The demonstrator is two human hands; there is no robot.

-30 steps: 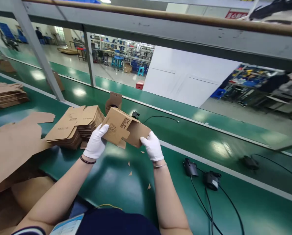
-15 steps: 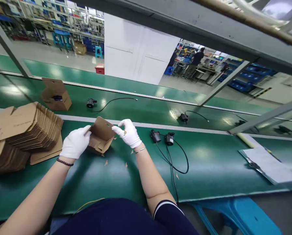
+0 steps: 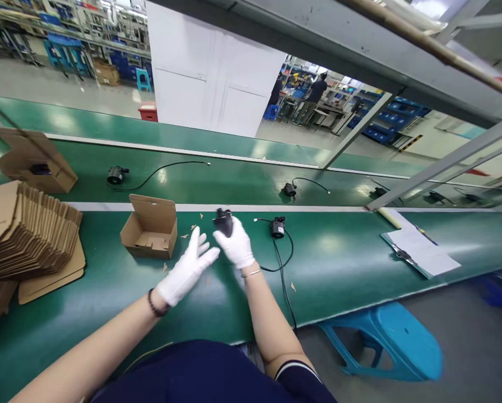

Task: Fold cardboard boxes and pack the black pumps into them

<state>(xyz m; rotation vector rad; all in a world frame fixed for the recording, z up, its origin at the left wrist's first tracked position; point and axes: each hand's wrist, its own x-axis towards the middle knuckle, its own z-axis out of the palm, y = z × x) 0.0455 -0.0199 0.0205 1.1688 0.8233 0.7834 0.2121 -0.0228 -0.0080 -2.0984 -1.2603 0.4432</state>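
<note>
We are gripping a black pump (image 3: 223, 223), too blurred to show its long axis, in our right hand's (image 3: 237, 245) closed fingers, right of the open box (image 3: 144, 251). We are holding our left hand (image 3: 184, 274) nearer the box, empty, fingers spread.

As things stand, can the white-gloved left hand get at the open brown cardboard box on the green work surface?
Probably yes: the left hand looks open and empty, the box stands nearby, and only small brown scraps lie between.
</note>
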